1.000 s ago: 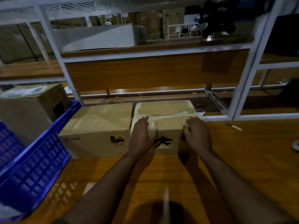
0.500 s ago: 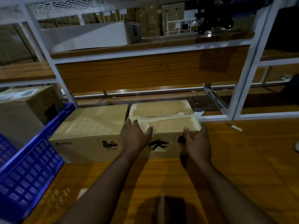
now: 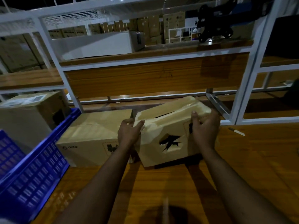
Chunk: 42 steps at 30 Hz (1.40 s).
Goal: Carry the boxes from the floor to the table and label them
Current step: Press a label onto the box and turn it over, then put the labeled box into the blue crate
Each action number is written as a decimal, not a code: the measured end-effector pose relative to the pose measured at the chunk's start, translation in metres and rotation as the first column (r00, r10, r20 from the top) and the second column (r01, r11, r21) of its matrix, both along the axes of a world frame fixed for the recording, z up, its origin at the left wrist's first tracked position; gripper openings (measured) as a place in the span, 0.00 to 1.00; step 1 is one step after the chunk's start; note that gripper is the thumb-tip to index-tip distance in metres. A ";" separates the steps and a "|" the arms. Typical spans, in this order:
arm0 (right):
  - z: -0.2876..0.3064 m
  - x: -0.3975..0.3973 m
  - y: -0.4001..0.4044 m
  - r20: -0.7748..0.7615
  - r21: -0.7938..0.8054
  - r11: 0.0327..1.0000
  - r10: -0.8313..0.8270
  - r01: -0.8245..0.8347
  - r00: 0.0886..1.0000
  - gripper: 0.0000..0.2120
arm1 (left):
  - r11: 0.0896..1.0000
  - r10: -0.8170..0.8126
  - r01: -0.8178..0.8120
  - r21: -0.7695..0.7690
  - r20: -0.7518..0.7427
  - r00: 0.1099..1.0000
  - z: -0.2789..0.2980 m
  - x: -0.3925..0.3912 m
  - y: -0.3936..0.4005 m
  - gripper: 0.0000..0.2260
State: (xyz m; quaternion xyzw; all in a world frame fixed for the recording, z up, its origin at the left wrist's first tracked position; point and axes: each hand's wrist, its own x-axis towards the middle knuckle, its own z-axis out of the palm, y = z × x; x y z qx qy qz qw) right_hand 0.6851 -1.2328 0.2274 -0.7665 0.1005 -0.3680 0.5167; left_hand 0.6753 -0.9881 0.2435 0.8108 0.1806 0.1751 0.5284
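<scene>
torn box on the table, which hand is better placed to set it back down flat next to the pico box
Probably the right hand: it grips the raised right end of the tilted torn box, so lowering it levels the box. The left hand holds the low corner beside the Pico box and mostly steadies.

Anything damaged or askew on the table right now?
Yes. The box gripped by the left hand and right hand is tilted, with a ragged hole torn in its front and crumpled top edges. The box beside it sits flat.

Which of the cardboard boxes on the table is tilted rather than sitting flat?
The torn brown cardboard box gripped by the left hand and right hand; the printed brown cardboard box beside it sits flat.
</scene>
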 end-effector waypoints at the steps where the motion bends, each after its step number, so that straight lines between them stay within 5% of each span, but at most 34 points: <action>1: 0.012 0.002 -0.002 0.026 -0.009 1.000 -0.015 0.015 1.000 0.32 | 0.998 -0.006 0.008 -0.068 0.025 1.000 0.002 -0.003 -0.001 0.31; 13: 0.116 -0.005 0.017 0.422 0.007 1.000 -0.017 0.016 0.907 0.27 | 0.875 -0.023 0.201 -0.441 0.377 0.926 0.075 -0.039 0.013 0.25; 21: 0.167 -0.018 0.087 0.585 -0.037 0.988 0.144 -0.152 0.798 0.24 | 0.884 0.168 0.068 -0.462 0.449 0.877 0.103 -0.078 0.075 0.33; 26: 0.187 -0.044 0.167 0.646 -0.206 0.936 0.349 -0.285 0.679 0.24 | 0.811 0.301 -0.042 -0.583 0.355 0.885 0.102 -0.109 0.141 0.37; 30: 0.205 -0.077 0.243 0.698 -0.411 0.856 0.517 -0.313 0.496 0.25 | 0.770 0.359 -0.084 -0.632 0.320 0.877 0.098 -0.139 0.194 0.17; 36: 0.219 -0.118 0.349 0.709 -0.618 0.731 0.677 -0.289 0.198 0.24 | 0.749 0.396 -0.114 -0.653 0.304 0.867 0.104 -0.176 0.271 0.13; 42: 0.203 -0.139 0.429 0.599 -0.696 0.611 0.783 -0.376 0.165 0.23 | 0.726 0.412 -0.167 -0.668 0.228 0.882 0.096 -0.209 0.334 0.21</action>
